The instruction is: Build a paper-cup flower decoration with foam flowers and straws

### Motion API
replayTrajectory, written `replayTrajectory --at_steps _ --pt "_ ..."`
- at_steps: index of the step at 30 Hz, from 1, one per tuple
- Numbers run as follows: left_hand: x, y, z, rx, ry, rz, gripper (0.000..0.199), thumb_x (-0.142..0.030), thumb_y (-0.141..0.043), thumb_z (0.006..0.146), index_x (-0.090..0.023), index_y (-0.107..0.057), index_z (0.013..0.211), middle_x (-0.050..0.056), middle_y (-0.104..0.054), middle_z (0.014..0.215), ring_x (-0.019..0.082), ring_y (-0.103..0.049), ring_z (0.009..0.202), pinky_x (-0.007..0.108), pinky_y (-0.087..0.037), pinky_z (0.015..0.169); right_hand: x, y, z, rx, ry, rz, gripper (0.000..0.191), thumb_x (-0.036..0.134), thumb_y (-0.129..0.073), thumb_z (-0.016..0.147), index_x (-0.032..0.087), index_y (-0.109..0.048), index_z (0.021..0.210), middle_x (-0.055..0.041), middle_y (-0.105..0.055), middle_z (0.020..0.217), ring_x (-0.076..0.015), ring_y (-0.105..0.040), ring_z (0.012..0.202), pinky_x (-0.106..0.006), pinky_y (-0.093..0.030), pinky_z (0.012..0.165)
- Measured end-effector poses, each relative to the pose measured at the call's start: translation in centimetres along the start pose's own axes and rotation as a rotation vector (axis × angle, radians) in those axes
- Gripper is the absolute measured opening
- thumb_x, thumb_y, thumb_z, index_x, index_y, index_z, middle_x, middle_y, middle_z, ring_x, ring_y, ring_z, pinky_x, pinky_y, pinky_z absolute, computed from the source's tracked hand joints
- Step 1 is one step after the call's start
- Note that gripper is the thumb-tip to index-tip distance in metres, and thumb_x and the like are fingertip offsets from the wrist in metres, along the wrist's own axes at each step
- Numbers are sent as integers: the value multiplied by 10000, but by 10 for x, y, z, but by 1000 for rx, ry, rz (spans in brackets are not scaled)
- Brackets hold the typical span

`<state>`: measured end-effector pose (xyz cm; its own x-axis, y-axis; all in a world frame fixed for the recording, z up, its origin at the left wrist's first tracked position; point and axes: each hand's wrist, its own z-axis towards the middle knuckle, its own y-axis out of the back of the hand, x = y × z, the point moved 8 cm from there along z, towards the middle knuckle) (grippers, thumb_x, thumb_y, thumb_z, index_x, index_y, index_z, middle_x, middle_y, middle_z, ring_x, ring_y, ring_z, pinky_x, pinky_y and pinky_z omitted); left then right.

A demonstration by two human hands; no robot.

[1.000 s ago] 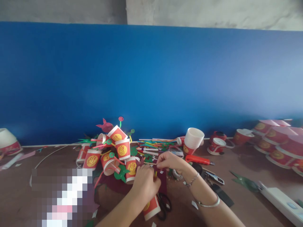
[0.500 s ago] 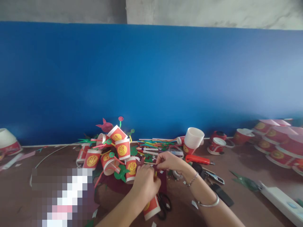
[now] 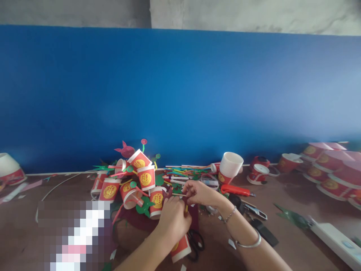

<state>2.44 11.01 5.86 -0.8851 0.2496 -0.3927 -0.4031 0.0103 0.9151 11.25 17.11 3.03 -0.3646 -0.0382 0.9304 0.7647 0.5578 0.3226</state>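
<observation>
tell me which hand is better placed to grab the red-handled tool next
The right hand, probably: it is nearer the red-handled tool; the left hand is farther off, partly covering a red cup. The right seems to pinch a thin stick, which might need setting down first.

A broad, smooth, deep-blue panel (image 3: 180, 94) spans the full width behind the brown, flat tabletop (image 3: 19, 229), its upper edge nearly level. A thin whitish strip (image 3: 64, 174) runs along the panel's foot, where it meets the tabletop. Above rises a rough, cement-like grey wall (image 3: 239, 15), pale and streaked on the right, with a darker grey section (image 3: 76, 13) on the left beyond a vertical edge. Light spreads a hazy, whitish sheen over the panel's right side; its left side is darker.
</observation>
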Motion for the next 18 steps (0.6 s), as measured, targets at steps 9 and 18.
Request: replayTrajectory --at_steps 9,18 --pt "-1 -2 0 6 -3 27 218 -173 -486 675 -148 -677 777 116 -674 858 270 -605 900 381 -398 839 11 -1 -6 -7 58 -99 297 42 -609 597 173 -570 860 48 -591 641 -99 -539 588 -170 -379 490" --pt "-1 -1 0 -1 -2 8 215 -170 -487 670 -158 -676 774 105 -673 863 262 -602 919 374 -392 846 1 0 0 -1 -9 -28 327 65 -635 582 165 -564 885 39 -624 664 -95 -570 584 -165 -404 491"
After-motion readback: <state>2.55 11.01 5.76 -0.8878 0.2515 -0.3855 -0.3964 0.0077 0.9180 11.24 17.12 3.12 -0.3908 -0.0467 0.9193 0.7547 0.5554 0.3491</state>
